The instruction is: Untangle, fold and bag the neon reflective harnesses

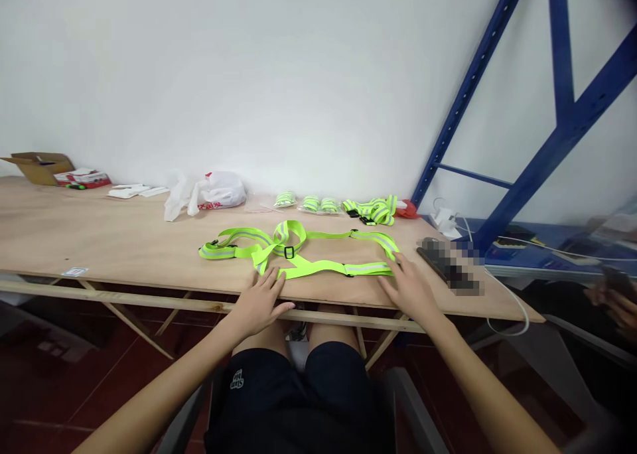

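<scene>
Spread across the table in front of me is a neon-yellow reflective strap harness (pixel 318 266) with grey stripes and black buckles. Its left part is bunched into loops, while the right part lies as a long rectangle. My left hand (pixel 259 302) rests at the table's front edge, fingers stretched out, the tips at the lower strap near the bunched loops. At the harness's right end, my right hand (pixel 409 285) lies with fingers spread, its fingertips touching the strap's corner. Neither hand is closed around the strap.
Along the wall are an open cardboard box (pixel 42 167), a white plastic bag (pixel 221 190), packaged yellow bands (pixel 311 204) and another bundled harness (pixel 375 210). A pixelated dark object (pixel 448 265) and white cable lie right. A blue metal rack (pixel 562 135) stands beside the table; another person's hand (pixel 614 301) appears far right.
</scene>
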A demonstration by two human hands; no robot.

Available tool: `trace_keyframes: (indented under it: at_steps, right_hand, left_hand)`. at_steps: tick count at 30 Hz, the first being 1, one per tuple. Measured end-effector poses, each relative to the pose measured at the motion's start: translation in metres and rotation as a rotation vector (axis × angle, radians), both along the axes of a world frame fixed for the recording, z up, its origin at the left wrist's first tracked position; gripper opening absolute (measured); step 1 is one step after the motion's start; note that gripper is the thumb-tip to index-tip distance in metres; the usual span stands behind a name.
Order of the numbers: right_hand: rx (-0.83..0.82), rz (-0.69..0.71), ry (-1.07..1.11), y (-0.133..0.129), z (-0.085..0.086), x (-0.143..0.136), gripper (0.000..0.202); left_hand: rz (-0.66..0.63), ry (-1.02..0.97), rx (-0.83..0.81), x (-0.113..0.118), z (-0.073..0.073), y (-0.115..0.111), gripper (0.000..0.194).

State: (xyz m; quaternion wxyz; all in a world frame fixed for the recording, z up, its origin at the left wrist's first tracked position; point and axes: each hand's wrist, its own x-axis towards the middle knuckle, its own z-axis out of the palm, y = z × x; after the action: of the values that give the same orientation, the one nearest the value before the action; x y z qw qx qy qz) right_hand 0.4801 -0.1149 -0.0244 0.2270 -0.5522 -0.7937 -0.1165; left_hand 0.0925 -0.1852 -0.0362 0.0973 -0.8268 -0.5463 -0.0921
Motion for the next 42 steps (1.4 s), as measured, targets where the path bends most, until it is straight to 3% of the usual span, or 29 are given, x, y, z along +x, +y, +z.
trace_keyframes:
  at_steps: [5,8,15,19,22,25,29,33,38,42]
  right_hand:
    - [-0.201,0.28,0.012,-0.016,0.001,-0.081,0.061]
    - [-0.349,0.334,-0.041,-0.014,-0.005,-0.098,0.063]
    - [-0.421,0.322,-0.056,-0.012,-0.003,-0.087,0.064]
    - [-0.421,0.298,-0.057,-0.013,-0.004,-0.084,0.066]
    - [-0.407,0.281,-0.039,-0.013,-0.006,-0.082,0.064]
    - [-0.417,0.277,-0.035,-0.013,-0.005,-0.08,0.063]
    - [-0.434,0.263,-0.042,-0.015,-0.001,-0.081,0.066]
    - [-0.434,0.267,-0.038,-0.015,-0.001,-0.081,0.065]
    - [-0.412,0.282,-0.012,-0.014,-0.004,-0.079,0.062]
    - [-0.392,0.283,-0.003,-0.012,-0.008,-0.078,0.059]
  left_hand:
    - [0.096,-0.007,-0.001,0.004,0.009,0.002,0.071]
    - [0.174,-0.011,-0.014,-0.002,0.013,0.002,0.069]
    - [0.328,-0.074,-0.1,-0.014,0.028,0.007,0.063]
    - [0.408,-0.079,-0.033,-0.02,0.033,0.012,0.065]
    - [0.452,-0.089,0.015,-0.031,0.035,0.014,0.056]
    - [0.463,-0.129,0.007,-0.041,0.04,0.015,0.045]
    - [0.511,-0.226,0.0,-0.047,0.051,0.017,0.044]
    - [0.468,-0.445,0.155,-0.053,0.053,0.024,0.049]
    - [0.326,-0.716,0.322,-0.059,0.043,0.032,0.06]
    - [0.402,-0.656,0.334,-0.064,0.04,0.032,0.061]
